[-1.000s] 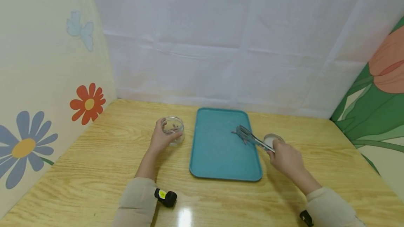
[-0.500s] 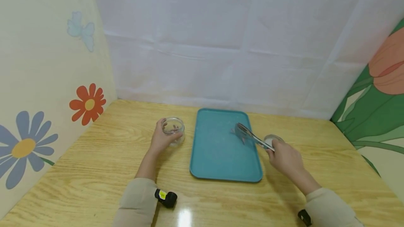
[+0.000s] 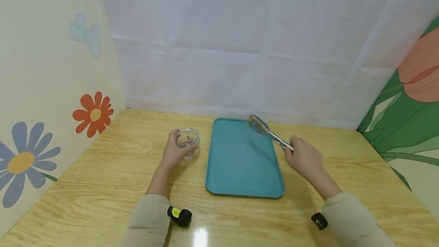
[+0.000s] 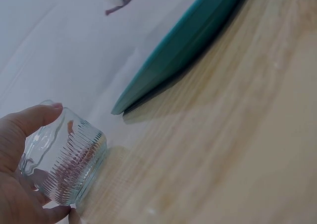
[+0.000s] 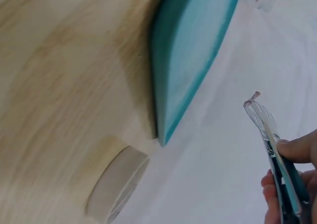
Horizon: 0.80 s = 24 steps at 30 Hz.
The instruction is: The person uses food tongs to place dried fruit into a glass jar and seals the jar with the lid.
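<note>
My left hand (image 3: 175,149) holds a clear glass jar (image 3: 193,150) on the table, left of the blue tray (image 3: 240,174). Small reddish-purple pieces (image 4: 74,167) lie in the jar's bottom, seen through its ribbed wall in the left wrist view. Above the tray's far right edge, my right hand (image 3: 304,157) grips metal tongs (image 3: 271,132) near the handle end. One small purplish-brown strip (image 5: 253,96) is caught in the tongs' tips; the left wrist view also shows this strip (image 4: 124,2). A faint pinkish piece (image 3: 258,134) remains on the tray below the tongs.
A round whitish lid (image 5: 119,184) lies on the wooden table (image 3: 233,220) right of the tray; my right hand hides it in the head view. A white cloth (image 3: 219,48) hangs behind, with flower-printed panels (image 3: 34,68) at the sides.
The tongs have risen off the tray and swung toward its far edge, carrying a strip. My right hand has moved slightly up and left. The left hand and jar have stayed put.
</note>
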{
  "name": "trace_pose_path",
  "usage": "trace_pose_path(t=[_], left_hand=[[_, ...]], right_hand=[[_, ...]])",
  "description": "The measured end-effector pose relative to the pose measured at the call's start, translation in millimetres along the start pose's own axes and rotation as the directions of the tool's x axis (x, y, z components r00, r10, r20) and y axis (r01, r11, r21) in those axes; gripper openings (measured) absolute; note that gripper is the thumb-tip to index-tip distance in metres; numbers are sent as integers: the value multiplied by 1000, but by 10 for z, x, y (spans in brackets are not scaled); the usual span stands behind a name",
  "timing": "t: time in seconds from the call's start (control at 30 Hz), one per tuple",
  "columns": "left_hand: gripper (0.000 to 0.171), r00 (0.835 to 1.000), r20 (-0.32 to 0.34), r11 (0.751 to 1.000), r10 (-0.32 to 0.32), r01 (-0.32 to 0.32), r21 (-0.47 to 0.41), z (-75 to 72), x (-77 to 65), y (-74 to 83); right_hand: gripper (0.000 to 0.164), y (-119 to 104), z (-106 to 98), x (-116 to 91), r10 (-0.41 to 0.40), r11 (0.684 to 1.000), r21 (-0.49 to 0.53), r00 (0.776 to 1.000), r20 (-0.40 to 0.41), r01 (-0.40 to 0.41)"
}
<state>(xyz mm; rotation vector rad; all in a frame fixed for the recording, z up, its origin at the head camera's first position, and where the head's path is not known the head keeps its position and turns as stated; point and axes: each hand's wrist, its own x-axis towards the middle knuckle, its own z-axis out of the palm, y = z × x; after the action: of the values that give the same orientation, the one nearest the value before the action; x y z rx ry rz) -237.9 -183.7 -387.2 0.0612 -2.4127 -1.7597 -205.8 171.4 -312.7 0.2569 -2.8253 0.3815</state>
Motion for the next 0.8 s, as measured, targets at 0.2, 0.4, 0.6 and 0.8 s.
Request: trace_pose_path(t=[0.2,0.4,0.6,0.8], left_hand=[[92,1000,2,1000,-3,3,-9,-2,-4,-3],[94,1000,10,1000,-7,7,-12,7,-3,4],[93,1000,4,1000,-3,3,-17,7,-4,9],[92,1000,-3,1000,-3,3,-26,2,-2,11]], right_hand=[[24,-114,-41,88,3,999,38,1000,-19,-2],[26,-265,-69,154,-2,997,79,1000,-20,4],[25,-460,-100,217,-15,994,106,999,-30,18],[28,-618,-68,270,-42,991,121,995,-92,53]])
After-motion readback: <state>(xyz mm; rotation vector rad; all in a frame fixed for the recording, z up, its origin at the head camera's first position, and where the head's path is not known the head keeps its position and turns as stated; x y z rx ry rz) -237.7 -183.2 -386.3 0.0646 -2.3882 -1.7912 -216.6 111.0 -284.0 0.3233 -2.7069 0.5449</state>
